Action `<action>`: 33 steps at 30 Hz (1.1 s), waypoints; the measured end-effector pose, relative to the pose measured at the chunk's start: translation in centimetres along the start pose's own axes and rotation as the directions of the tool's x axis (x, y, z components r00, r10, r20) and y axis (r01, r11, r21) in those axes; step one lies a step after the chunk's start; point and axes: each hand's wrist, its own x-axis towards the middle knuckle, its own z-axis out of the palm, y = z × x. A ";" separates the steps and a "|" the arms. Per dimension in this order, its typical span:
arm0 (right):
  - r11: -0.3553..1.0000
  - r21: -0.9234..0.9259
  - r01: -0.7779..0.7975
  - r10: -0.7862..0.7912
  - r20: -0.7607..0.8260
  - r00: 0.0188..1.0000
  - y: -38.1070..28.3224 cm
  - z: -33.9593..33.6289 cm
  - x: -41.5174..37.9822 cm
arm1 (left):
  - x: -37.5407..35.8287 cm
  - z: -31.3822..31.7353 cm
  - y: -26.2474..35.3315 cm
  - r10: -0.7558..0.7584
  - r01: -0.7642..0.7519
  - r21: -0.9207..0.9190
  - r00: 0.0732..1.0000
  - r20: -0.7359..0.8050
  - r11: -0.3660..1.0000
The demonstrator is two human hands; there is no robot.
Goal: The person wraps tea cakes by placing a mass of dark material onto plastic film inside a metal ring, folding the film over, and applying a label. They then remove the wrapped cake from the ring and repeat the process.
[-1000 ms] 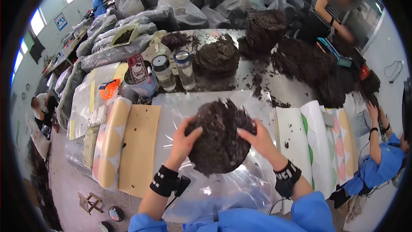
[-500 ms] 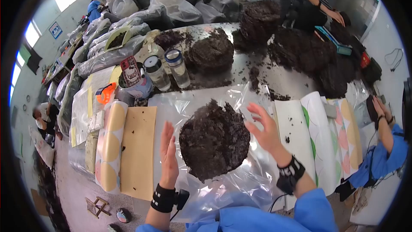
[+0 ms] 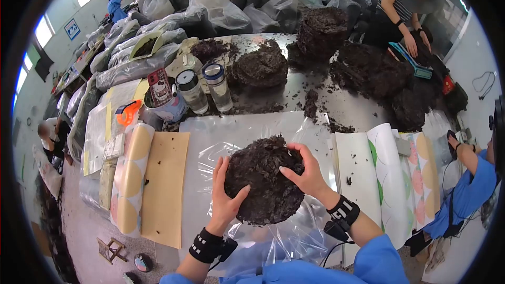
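Observation:
A round, dark, ragged cake of flaky material (image 3: 265, 179) lies over clear plastic sheeting (image 3: 210, 126) in front of me. My left hand (image 3: 226, 194) grips its left side, thumb on top and fingers along the edge. On the upper right side, my right hand (image 3: 310, 173) holds the same cake, its thumb resting on the surface. Both wrists wear black bands. The undersides of the fingers are partly hidden by the cake.
Two lidded glass bottles (image 3: 218, 88) and a phone (image 3: 160, 87) in a container stand beyond the sheet. Dark piles (image 3: 261, 66) sit farther back. Patterned rolls (image 3: 131, 179) lie left. A co-worker's hands (image 3: 410, 42) are at the back right; another person's blue sleeve (image 3: 476, 184) is right.
Both hands have moved inward from beside the cake and taken hold of it. The cake's outline and surface have shifted. The back-right co-worker's hands have also moved.

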 end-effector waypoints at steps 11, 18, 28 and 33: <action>0.945 -0.223 0.240 -0.176 0.272 0.946 -0.2 0.8 -0.4 | 0.8 0.1 -0.6 -0.094 0.087 0.062 0.986 0.140 0.994; 0.698 -0.634 0.332 -0.262 0.204 0.943 -5.7 0.5 -0.8 | 1.1 0.7 0.4 0.050 -0.068 0.280 0.996 0.071 0.958; 0.715 -0.514 0.475 -0.140 0.560 0.816 -4.4 4.2 -2.2 | 2.2 -1.2 -0.1 0.010 -0.029 0.063 0.959 0.282 0.998; 0.749 -0.504 0.430 -0.004 0.645 0.764 -2.3 5.4 -1.4 | 2.2 2.3 -0.7 0.033 -0.169 0.482 0.960 0.278 0.859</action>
